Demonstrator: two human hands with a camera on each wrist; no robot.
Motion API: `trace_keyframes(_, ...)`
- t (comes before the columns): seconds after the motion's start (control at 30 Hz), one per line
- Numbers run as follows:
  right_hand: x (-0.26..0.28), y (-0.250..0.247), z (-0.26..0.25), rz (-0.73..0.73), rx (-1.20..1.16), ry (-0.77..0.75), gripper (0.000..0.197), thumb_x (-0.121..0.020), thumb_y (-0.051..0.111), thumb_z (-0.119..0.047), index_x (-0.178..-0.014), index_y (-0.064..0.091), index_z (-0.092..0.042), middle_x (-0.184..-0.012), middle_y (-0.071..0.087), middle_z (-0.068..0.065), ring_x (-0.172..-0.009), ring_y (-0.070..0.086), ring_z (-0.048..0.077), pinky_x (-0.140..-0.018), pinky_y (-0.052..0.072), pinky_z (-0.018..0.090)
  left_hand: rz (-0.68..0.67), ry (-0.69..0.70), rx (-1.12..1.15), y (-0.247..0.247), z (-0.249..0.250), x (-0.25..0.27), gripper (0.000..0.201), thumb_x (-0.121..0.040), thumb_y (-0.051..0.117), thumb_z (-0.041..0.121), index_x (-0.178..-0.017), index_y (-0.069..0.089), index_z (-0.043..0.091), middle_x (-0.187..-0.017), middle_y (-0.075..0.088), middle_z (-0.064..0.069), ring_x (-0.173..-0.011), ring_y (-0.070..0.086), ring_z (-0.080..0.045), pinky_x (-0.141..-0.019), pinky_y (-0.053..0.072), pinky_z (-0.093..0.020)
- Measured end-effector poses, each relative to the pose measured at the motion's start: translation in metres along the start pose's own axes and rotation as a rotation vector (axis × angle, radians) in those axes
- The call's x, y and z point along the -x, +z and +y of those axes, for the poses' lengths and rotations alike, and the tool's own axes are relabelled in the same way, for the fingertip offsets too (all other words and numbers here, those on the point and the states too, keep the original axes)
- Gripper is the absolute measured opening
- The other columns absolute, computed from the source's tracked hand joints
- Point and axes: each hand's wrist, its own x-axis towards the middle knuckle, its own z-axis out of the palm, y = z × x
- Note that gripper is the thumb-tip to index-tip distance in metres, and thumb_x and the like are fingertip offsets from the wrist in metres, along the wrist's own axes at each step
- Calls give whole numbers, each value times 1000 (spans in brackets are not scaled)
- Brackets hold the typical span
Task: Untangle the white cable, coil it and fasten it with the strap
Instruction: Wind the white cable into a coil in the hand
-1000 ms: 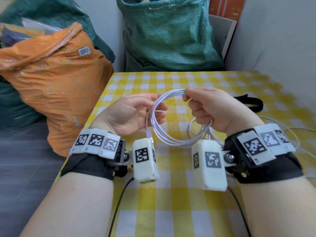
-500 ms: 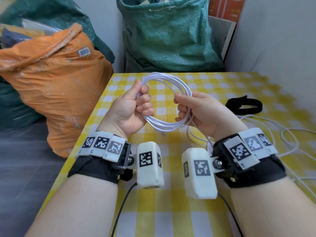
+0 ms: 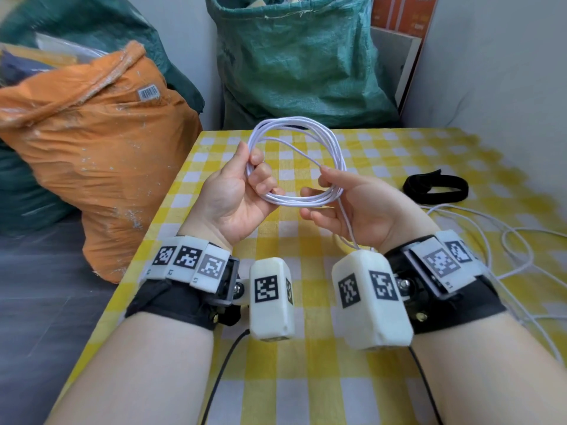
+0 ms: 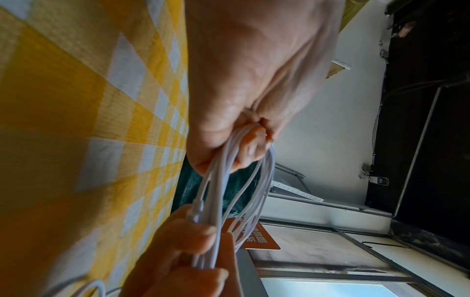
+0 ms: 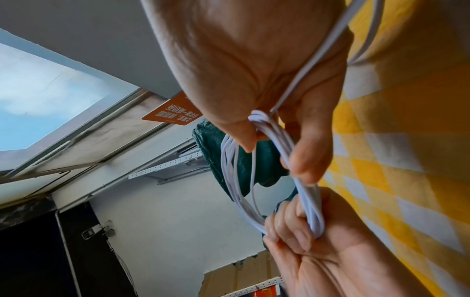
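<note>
A white cable (image 3: 294,127) forms a round coil of several loops, held upright above the yellow checked table (image 3: 306,378). My left hand (image 3: 245,191) grips the coil's left side with curled fingers; the left wrist view shows the white cable (image 4: 229,160) running between thumb and fingers. My right hand (image 3: 343,204) holds the coil's right side, thumb and fingers curled round the white cable (image 5: 274,130). A free strand runs down past my right palm to loose cable (image 3: 506,240) on the table. The black strap (image 3: 435,188) lies on the table to the right.
An orange sack (image 3: 92,148) stands left of the table and a green sack (image 3: 294,56) behind its far edge. A grey wall (image 3: 491,72) rises at the right. Black wires (image 3: 224,363) hang from the wrist cameras.
Both hands have turned palm up and lifted the coil, which now stands higher and rounder. The right hand has shifted along the coil and another loop has been gathered.
</note>
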Motion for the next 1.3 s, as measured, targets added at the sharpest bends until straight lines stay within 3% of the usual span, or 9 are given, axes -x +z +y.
trace_keyframes(0.17,-7,0,2,108,27,-144,20,-98,49,-25,-82,48,-12,-57,65,4,-35,50,13,-32,39,15,-40,-117,-29,0,-1,3,41,-100,28,37,-67,41,18,-51,35,4,-46,42,-11,-60,52,-23)
trace_keyframes(0.37,-4,-6,0,121,282,-245,19,-99,48,-20,-81,46,-15,-52,57,2,-38,45,9,-31,32,14,-42,-260,-115,-2,4,9,31,-97,34,32,-80,51,12,-53,41,1,-47,45,-12,-60,54,-26)
trace_keyframes(0.57,2,-11,0,-58,526,-234,15,-99,46,-20,-86,51,-17,-54,57,2,-40,46,8,-35,33,15,-7,-393,-294,-4,8,16,26,-78,53,36,-81,54,10,-45,34,7,-32,33,-5,-44,41,-16)
trace_keyframes(0.7,1,-11,0,-85,608,-218,17,-96,53,-27,-80,53,-19,-61,57,3,-44,40,11,-33,24,14,-13,-369,-343,-6,8,14,25,-91,44,33,-76,48,14,-41,26,10,-28,23,-1,-34,22,-14)
trace_keyframes(0.83,-1,-17,-5,-3,624,-225,36,-86,58,-49,-92,61,-13,-64,44,0,-39,24,5,-34,17,16,-14,-331,-430,-6,6,13,25,-90,46,34,-73,45,16,-41,25,10,-27,21,0,-31,17,-14)
trace_keyframes(0.97,-2,-20,-8,11,552,-264,41,-86,57,-52,-86,59,-11,-49,39,-9,-44,24,8,-40,19,19,-55,-344,-493,-3,3,14,34,-76,51,50,-71,44,18,-43,25,10,-29,21,0,-32,15,-14)
trace_keyframes(1.13,-5,-18,-7,-76,544,-297,60,-75,68,-56,-111,66,-9,-65,57,-2,-56,48,11,-55,42,25,-64,-381,-533,-2,2,14,45,-78,43,62,-68,42,18,-44,23,9,-30,19,-1,-33,14,-15)
trace_keyframes(1.2,-3,-16,-6,-77,581,-333,39,-79,70,-43,-103,68,-12,-64,61,-6,-56,51,7,-58,42,24,-43,-364,-539,-1,2,13,44,-88,40,56,-66,42,18,-43,24,9,-30,19,-2,-34,13,-16)
trace_keyframes(1.3,-2,-12,-3,-56,628,-385,12,-91,60,-22,-95,67,-13,-56,56,-15,-48,46,-2,-50,37,13,-7,-336,-530,-1,0,12,44,-93,39,50,-63,41,18,-42,24,8,-30,19,-2,-34,14,-14)
